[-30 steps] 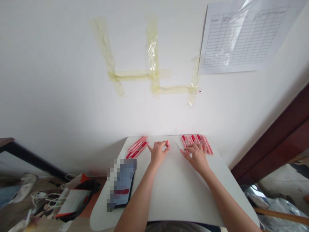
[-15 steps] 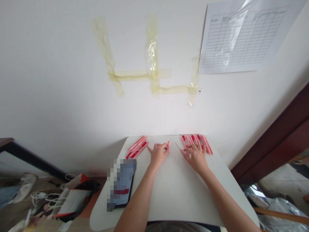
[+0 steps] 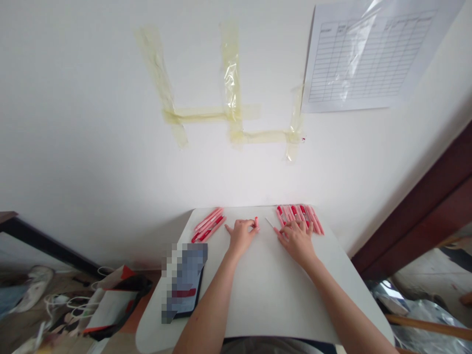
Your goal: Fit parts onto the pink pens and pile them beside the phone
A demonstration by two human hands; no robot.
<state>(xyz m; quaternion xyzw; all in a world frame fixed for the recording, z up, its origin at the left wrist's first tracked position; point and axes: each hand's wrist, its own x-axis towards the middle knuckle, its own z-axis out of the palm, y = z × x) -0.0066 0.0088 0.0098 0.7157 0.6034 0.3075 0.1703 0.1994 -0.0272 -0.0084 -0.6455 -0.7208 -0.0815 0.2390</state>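
Observation:
Between the thumb and fingers of my left hand [image 3: 241,237] a short pink pen cap [image 3: 256,222] stands roughly upright, its upper end orange-red. My right hand [image 3: 298,241] pinches a pink pen [image 3: 276,230] whose thin whitish end points up and left, toward the cap. Cap and pen are apart, with a small gap of white table between them. Right behind my right fingers lies a row of several pink and red pens [image 3: 317,221], partly covered by the hand. Left of my left hand rests another bunch of several pink and red pens [image 3: 208,225].
A phone [image 3: 190,280], partly pixelated, lies on the left side of the white table [image 3: 265,295]. The wall with yellowish tape [image 3: 232,83] and a printed sheet [image 3: 365,59] rises behind. Bags and cables [image 3: 73,305] are on the floor at left.
Almost nothing differs. The view has shifted slightly, and the pen in my right hand sits a touch closer to the cap. Both hands keep their grip.

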